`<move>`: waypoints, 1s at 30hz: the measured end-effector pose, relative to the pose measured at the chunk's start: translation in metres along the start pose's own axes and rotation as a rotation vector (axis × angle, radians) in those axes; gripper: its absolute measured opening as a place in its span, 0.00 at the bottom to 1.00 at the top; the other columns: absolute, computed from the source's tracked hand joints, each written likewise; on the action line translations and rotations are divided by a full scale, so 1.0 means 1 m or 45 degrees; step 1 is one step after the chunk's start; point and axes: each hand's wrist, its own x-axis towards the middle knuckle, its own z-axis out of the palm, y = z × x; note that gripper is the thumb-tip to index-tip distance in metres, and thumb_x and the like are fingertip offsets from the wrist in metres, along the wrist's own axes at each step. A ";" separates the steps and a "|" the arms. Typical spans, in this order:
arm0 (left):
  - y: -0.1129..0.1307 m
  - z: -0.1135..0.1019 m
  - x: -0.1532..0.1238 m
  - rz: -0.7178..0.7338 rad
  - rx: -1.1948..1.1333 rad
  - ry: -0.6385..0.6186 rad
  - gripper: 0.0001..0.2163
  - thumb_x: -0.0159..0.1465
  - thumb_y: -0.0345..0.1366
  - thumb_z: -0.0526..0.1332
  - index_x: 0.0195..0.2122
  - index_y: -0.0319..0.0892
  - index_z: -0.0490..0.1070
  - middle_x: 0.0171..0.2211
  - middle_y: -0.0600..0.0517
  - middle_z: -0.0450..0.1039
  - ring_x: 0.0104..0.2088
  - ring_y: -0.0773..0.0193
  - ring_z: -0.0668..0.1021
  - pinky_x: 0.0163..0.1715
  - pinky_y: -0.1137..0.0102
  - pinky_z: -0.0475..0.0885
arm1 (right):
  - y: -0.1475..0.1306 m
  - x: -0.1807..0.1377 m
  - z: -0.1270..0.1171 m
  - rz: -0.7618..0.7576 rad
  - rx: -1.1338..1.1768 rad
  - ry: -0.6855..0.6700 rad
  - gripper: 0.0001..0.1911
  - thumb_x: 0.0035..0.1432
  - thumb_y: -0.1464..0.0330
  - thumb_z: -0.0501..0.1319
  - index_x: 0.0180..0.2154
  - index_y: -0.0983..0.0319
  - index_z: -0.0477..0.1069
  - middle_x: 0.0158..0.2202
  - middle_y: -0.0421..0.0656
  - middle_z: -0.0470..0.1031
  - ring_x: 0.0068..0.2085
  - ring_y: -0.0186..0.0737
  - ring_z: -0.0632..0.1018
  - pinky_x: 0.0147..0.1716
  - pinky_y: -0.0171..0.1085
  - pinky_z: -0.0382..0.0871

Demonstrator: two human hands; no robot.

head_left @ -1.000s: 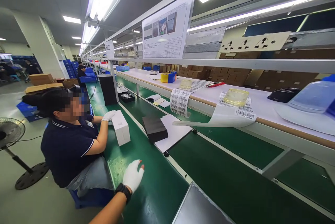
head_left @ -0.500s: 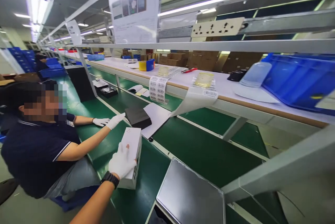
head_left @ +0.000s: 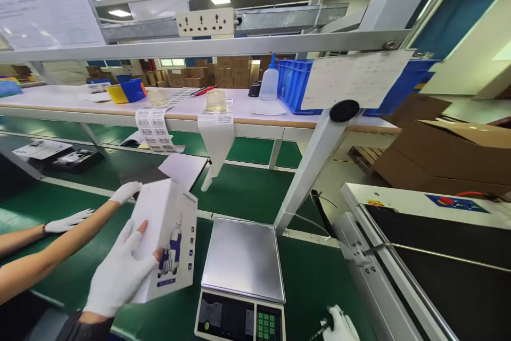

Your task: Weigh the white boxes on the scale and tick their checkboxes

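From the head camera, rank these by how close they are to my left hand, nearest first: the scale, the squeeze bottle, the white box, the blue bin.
1. White box: held in the left hand, low left.
2. Scale: just right of the box, on the green belt.
3. Squeeze bottle: on the far white shelf, centre.
4. Blue bin: beside the bottle on its right, slightly farther.

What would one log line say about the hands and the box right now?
left hand: holds white box, tilted, above green belt | right hand: low corner, grip on something thin and dark | scale: pan bare, beside box
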 end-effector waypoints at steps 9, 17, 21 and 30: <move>0.175 -0.005 -0.028 0.457 0.072 -0.416 0.37 0.54 0.61 0.60 0.64 0.53 0.60 0.72 0.46 0.46 0.49 0.43 0.78 0.48 0.56 0.73 | -0.012 -0.006 0.003 0.103 -0.041 -0.092 0.23 0.54 0.69 0.52 0.50 0.60 0.74 0.51 0.52 0.73 0.53 0.56 0.74 0.47 0.47 0.72; 0.057 0.108 -0.021 -0.334 -0.880 -0.402 0.31 0.66 0.56 0.44 0.61 0.40 0.60 0.57 0.41 0.72 0.46 0.57 0.81 0.49 0.61 0.77 | -0.009 -0.020 0.008 0.101 -0.054 -0.167 0.22 0.60 0.69 0.49 0.53 0.63 0.70 0.52 0.53 0.70 0.56 0.52 0.71 0.51 0.44 0.68; -0.036 0.182 -0.106 -0.571 -0.456 -0.456 0.26 0.65 0.46 0.48 0.59 0.35 0.63 0.63 0.33 0.63 0.65 0.45 0.65 0.67 0.54 0.59 | -0.011 -0.018 0.005 0.203 0.201 -0.137 0.21 0.56 0.68 0.52 0.50 0.62 0.72 0.50 0.53 0.70 0.54 0.56 0.71 0.52 0.47 0.66; -0.096 0.202 -0.148 -0.487 -0.174 -0.641 0.24 0.65 0.46 0.44 0.56 0.40 0.64 0.58 0.37 0.70 0.61 0.46 0.71 0.62 0.55 0.66 | -0.057 0.005 -0.010 0.246 0.758 -0.194 0.25 0.56 0.58 0.52 0.51 0.65 0.70 0.47 0.52 0.76 0.44 0.49 0.77 0.45 0.41 0.71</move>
